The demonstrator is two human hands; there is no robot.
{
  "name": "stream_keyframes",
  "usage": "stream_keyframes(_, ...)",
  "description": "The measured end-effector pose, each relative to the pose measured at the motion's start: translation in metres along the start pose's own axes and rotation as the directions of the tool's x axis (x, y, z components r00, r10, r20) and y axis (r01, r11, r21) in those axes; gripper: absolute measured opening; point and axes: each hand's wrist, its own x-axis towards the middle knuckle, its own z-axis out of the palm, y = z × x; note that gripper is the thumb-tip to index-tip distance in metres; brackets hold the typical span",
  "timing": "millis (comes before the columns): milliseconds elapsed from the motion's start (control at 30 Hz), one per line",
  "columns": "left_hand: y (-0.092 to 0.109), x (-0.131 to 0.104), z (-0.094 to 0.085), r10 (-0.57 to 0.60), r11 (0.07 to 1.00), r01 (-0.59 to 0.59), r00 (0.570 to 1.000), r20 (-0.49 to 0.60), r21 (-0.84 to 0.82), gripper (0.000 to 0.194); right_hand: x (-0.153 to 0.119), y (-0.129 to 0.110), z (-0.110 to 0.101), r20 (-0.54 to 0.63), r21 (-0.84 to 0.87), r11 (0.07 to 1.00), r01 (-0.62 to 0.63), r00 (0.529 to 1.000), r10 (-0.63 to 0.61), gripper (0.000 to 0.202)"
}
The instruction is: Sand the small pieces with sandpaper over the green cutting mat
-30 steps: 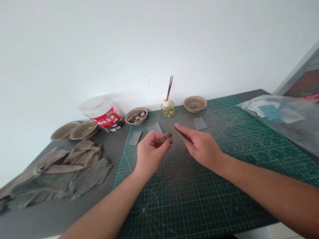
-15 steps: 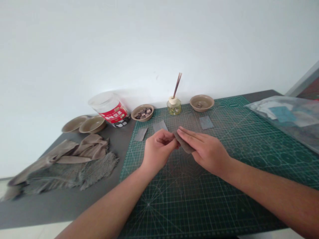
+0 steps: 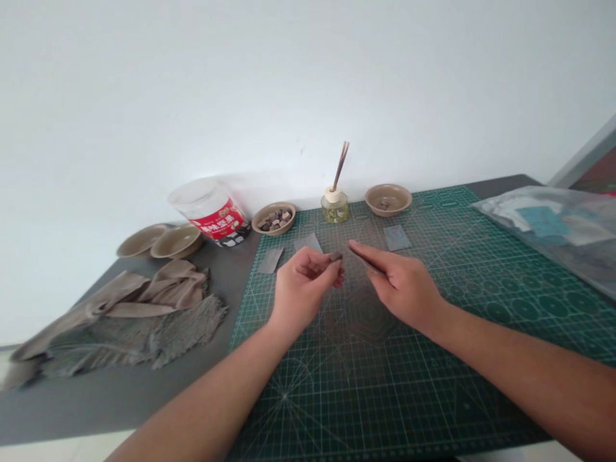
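Note:
Between the thumb and fingers of my left hand is a small dark brown piece, like the chunks in the bowl; its exact kind is too small to tell. My right hand grips a grey-brown piece of sandpaper, seen nearly edge-on. A narrow gap separates the sandpaper from the small piece. Both hands are above the green cutting mat. Beyond them on the mat lie grey sheets: one at the left, another partly behind my left hand, and a third at the right.
A bowl of small chunks, a reed diffuser and a bowl with a few bits line the wall. Left are a red-labelled jar, two bowls and a crumpled cloth. A plastic bag lies right.
The sandpaper was pressed against the fingertips of my left hand; now my right hand has drawn it slightly away and turned it edge-on. The small dark piece has come into sight.

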Motion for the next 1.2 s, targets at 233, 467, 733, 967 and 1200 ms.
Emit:
stream_keyframes(233,-0.001,-0.001,0.001,0.034,0.993,-0.041,0.998,0.058,0.111,0.020,-0.002,-0.003,-0.001,0.126,-0.148,0.952,0.267,0.960,-0.250,0.058)
stream_keyframes(467,0.000,-0.003,0.001,0.057,0.993,-0.061,0.997,0.044,0.100,0.020,-0.002,-0.004,-0.002,0.128,-0.201,0.926,0.320,0.946,-0.299,0.056)
stream_keyframes(733,0.003,-0.004,-0.001,0.093,0.995,-0.094,0.993,-0.068,-0.011,0.019,0.005,0.008,0.003,0.141,-0.039,0.972,-0.231,0.962,0.234,0.036)
stream_keyframes(967,-0.003,0.007,-0.009,0.196,0.977,-0.200,0.979,-0.062,-0.078,0.015,0.011,0.012,0.004,0.445,0.378,0.737,-0.561,0.808,0.386,0.017)
stream_keyframes(1200,-0.007,0.009,-0.008,0.095,0.995,-0.096,0.994,0.060,0.019,0.019,0.006,0.016,0.005,0.122,0.037,0.951,-0.307,0.946,0.301,0.064)
